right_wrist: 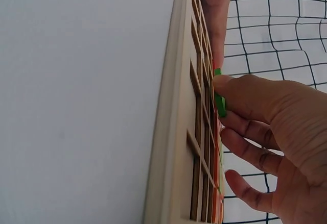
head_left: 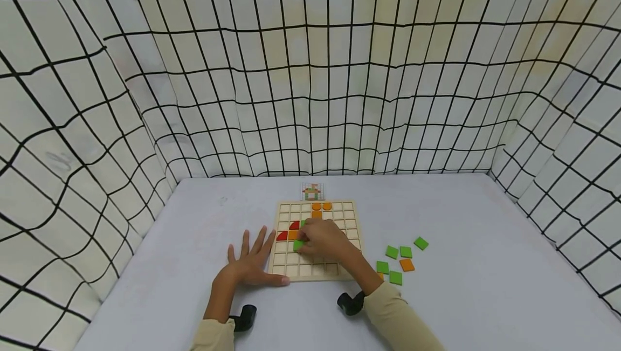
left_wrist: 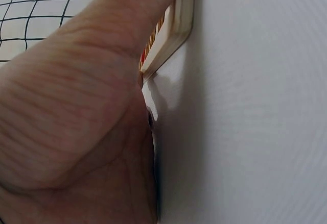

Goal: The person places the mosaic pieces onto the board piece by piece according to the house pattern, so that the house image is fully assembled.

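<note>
While the head view gives me the full spread of the tabletop (head_left: 485, 248), only the right wrist view shows me plainly what the right hand (head_left: 322, 240) has: a green tile (right_wrist: 220, 104), pinched between thumb and fingertip. From the head camera the knuckles cover part of that spot, and I cannot tell which cell lies beneath. The left wrist view adds the thick rim of the wooden board (head_left: 322, 271) and the thumb at its corner.

The left hand (head_left: 249, 270) is released, fingers splayed on the tabletop just beside the board's left edge, thumb at the near left corner. Beyond it I have a broad white stretch out to the tabletop's left edge. Off the board's right edge lie loose green tiles (head_left: 405, 252) and an orange tile (head_left: 406, 265), with more room between them and the tabletop's right edge. The black net (head_left: 339, 114) rises past the tabletop's far edge, and a pattern card (head_left: 312, 191) lies just past the board's far edge.

The pinched tile sits at the fingertips, nearly parallel to the board's face; I cannot tell whether it touches. Toward the board's left edge from the grip are two red quarter-round pieces (head_left: 282, 236) and an orange square (head_left: 293, 235).
</note>
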### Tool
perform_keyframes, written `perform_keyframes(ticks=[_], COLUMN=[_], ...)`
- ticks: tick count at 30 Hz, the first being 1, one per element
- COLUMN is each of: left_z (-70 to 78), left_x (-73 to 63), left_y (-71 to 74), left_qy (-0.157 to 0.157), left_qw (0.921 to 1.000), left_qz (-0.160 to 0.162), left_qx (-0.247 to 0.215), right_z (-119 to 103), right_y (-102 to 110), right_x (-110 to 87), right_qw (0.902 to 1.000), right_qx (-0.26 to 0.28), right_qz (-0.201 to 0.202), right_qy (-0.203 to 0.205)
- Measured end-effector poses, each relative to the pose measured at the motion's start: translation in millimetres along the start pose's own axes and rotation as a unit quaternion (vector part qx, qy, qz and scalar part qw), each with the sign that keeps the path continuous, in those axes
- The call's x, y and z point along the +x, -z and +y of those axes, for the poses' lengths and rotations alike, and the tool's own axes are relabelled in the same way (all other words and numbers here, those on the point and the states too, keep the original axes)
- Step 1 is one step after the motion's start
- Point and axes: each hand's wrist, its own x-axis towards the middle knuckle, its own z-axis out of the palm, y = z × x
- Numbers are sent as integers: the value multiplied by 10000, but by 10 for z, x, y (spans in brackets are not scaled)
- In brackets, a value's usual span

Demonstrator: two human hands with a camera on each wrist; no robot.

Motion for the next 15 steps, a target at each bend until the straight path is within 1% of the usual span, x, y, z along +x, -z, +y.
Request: perform_keyframes(ticks=[9, 15], left_z=[-4, 12], left_x=[-11, -36], left_y=[-1, 6], left_qy=[-7, 3], left_qw=[10000, 10000], left_qz=[20, 18], left_qx=[2, -6], right_z=[-148, -179], right_y=[-10, -8], right_x=[54, 63], right_qw=[9992, 9991], right_qx=[-358, -376], right_qz=[-95, -117], right_qy=[-142, -159])
